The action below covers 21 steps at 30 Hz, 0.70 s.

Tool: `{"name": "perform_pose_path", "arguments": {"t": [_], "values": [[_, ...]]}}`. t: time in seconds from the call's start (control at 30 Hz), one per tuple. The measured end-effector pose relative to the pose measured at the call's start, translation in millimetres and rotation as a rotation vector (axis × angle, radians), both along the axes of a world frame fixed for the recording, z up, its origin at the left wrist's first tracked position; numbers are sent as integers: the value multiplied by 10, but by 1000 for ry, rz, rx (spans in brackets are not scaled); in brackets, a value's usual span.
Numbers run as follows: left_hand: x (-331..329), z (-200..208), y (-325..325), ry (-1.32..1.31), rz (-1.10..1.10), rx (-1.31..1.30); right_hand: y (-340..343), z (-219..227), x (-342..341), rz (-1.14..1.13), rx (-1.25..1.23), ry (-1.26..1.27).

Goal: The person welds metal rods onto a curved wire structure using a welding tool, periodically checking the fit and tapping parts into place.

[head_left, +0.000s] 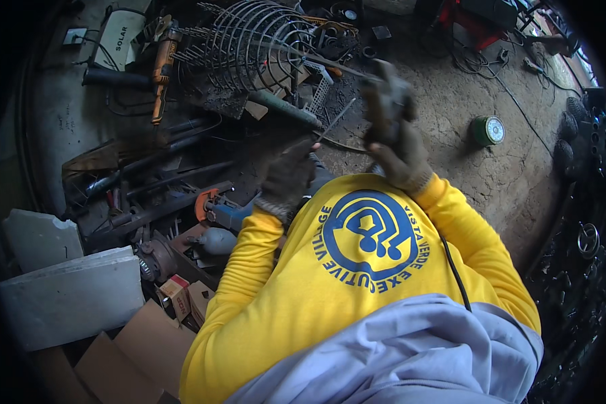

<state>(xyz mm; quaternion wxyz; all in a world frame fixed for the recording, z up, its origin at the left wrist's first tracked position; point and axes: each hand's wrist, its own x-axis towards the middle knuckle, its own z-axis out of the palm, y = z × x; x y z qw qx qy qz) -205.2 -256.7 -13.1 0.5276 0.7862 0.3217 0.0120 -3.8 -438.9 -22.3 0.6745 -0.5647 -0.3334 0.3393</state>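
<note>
My left hand (286,175), in a dark worn glove with a bare fingertip showing, is closed on a thin grey metal rod (335,121). The rod slants up and to the right from the fingers. My right hand (402,151), in a brown knit-cuffed glove, is raised to the right of it, over the concrete floor. Motion smears its upper part, so the fingers, and anything in them, cannot be made out. Beyond both hands lies a round cage of bent metal rods (262,44), with a green metal tube (286,108) at its near side.
An orange-and-black power tool (163,71) stands at the upper left. A green round can (487,130) sits on the concrete floor (451,87) at right, near cables (518,101). White boards (74,293), cardboard (151,343), an orange-and-blue clamp-like tool (212,205) and scrap metal crowd the left.
</note>
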Motion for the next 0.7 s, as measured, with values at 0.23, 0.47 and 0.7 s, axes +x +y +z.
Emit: {"name": "perform_pose_path", "arguments": {"t": [0.23,0.47,0.7], "values": [[-34,-169,-82,-377,-78,136,701,447,-362,296,-45,-535],[-462,-261,61,-137,74,164,617,96,-470,174,-67,-375],[-399,485,935,-179,6,502,463,-71,-297,-369,171,85]]}}
